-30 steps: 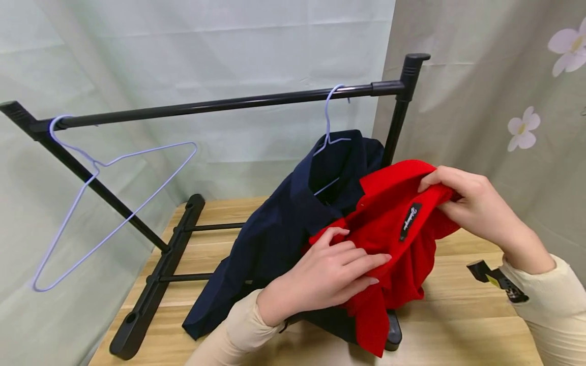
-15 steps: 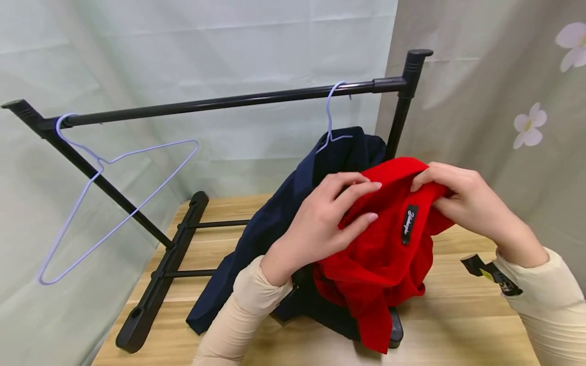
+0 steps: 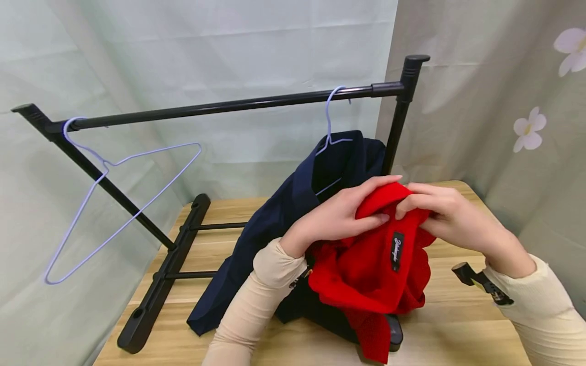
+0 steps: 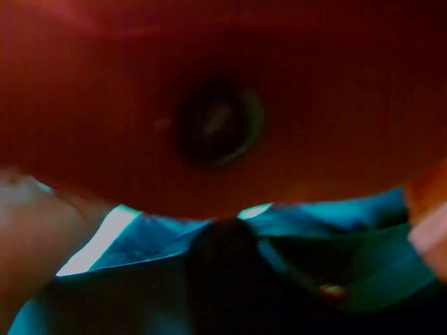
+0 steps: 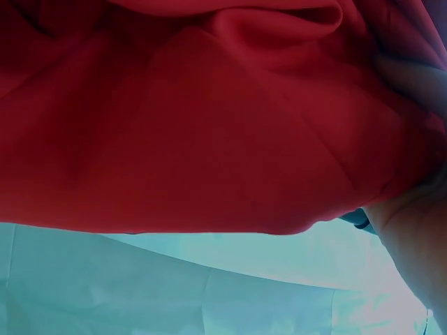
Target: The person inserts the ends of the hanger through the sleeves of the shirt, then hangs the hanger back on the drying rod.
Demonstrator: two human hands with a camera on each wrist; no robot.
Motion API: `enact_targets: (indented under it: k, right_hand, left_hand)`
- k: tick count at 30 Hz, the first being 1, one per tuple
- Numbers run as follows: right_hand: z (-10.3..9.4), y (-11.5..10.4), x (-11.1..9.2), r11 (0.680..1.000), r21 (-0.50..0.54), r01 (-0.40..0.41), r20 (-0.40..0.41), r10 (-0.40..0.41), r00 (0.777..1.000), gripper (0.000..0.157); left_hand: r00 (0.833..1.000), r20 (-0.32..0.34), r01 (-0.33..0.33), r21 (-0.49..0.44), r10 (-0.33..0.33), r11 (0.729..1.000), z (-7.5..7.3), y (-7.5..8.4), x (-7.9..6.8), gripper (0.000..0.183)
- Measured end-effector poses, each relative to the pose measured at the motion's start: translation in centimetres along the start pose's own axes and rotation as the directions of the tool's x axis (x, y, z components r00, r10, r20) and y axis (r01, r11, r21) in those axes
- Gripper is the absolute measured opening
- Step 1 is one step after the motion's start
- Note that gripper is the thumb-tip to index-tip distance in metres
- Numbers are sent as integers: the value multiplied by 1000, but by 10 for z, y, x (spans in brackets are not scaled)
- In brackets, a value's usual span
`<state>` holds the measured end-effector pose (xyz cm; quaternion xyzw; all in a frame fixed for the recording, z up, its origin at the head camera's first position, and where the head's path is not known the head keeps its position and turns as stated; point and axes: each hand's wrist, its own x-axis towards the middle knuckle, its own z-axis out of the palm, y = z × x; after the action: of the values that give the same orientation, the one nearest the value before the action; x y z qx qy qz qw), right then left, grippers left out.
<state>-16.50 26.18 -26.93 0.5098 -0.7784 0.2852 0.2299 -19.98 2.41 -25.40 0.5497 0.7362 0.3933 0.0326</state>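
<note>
Landmark: rack, black, standing on a wooden table.

Item 1. Red shirt: in front of the rack's right end, bunched, lower part drooping near the rack's foot; neck opening toward the viewer, black label showing inside.

Item 2. Left hand: in front of the rack's right half; thumb inside the collar, fingers on its far side, spread moderately wide, red cloth held between. Firmness of grip cannot be told; the left wrist view is dark and blurred.

Item 3. Right hand: just beyond the rack's right post; fingers curled, pinching the neck edge of the red shirt narrowly.

Item 4. Dark shirt: below the rack's right end, on a lilac hanger hooked over the bar; partly behind the red shirt.

Item 5. Bare hanger: hooked at the rack's left end, carrying no garment.

Step in hand, as judged: arranging the collar with both hands. Next move seems to call for a secure hold on both sides of the neck, the opening spread, the cloth kept free of the dark shirt.
</note>
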Motion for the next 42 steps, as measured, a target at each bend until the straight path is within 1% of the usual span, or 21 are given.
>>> enact_targets:
  k: [2,3,6,7,8,10,13,16,18,21,22,25,28,30,33,35,36,38,39,40,42]
  right_hand:
    - [1,0,-1,1000,19,16,-4,-16,1000,43]
    - [2,0,-1,999,30,19,-8,-19,1000,44]
    - [3,2,-1,998,47,35,-44,-33,998,24]
    - [3,2,-1,998,49,28,-57,-26,998,18]
    - [4,3,-1,998,51,24,-70,-20,997,18]
    - [5,4,-3,999,45,3,-93,1,996,31]
    - [6,7,-6,999,40,-38,-104,41,994,41]
    - [7,12,-9,991,29,-129,-73,130,989,44]
    - [8,17,-12,978,28,-209,-38,210,977,49]
    - [12,25,-17,947,32,-320,13,320,947,60]
    - [15,29,-20,938,32,-346,25,345,938,59]
    - [21,38,-27,928,17,-372,58,371,927,53]
    - [26,44,-34,931,-10,-365,74,364,928,51]
    - [27,44,-36,932,-6,-363,70,363,929,55]
    - [22,37,-35,931,24,-365,29,364,931,67]
    - [16,25,-30,939,63,-338,-23,340,940,72]
    - [13,17,-26,947,75,-314,-58,318,946,72]
    - [7,1,-18,964,84,-251,-144,261,955,60]
    - [5,-7,-13,971,81,-225,-189,236,953,52]
    - [4,-14,-10,978,75,-196,-232,208,950,46]
    - [4,-27,-5,985,51,-167,-308,174,935,38]
  left_hand:
    - [1000,7,12,-48,-11,999,0,7,-2,58]
    - [1000,0,15,-57,-15,998,-1,10,-4,56]
    - [998,-64,-10,-51,7,999,1,8,-5,51]
    - [996,-88,-18,-50,14,999,1,7,-5,49]
    - [993,-113,-22,-54,16,998,1,7,-5,47]
    - [986,-166,-36,-55,26,998,1,6,-5,44]
    - [973,-228,-55,-54,41,997,1,7,-6,38]
    - [960,-276,-69,-53,52,996,0,7,-7,31]
    - [951,-302,-79,-52,60,995,-1,7,-8,28]
    - [942,-328,-99,-57,75,993,-2,6,-8,26]
    - [939,-334,-106,-54,82,993,-2,6,-7,26]
    - [933,-347,-123,-45,100,991,-1,6,-6,25]
    - [926,-359,-134,-33,113,991,0,5,-5,25]
    - [924,-367,-129,-21,113,991,1,5,-4,24]
    - [924,-371,-106,-12,94,994,1,4,-2,23]
    - [925,-373,-81,-11,71,997,2,4,-1,23]
    - [926,-373,-70,-11,61,998,2,4,-1,23]
    - [926,-376,-49,-1,45,999,3,5,0,24]
    - [926,-376,-40,8,40,999,3,5,0,24]
    - [926,-377,-32,18,37,999,3,5,1,24]
    - [926,-378,-15,34,27,999,3,5,2,25]
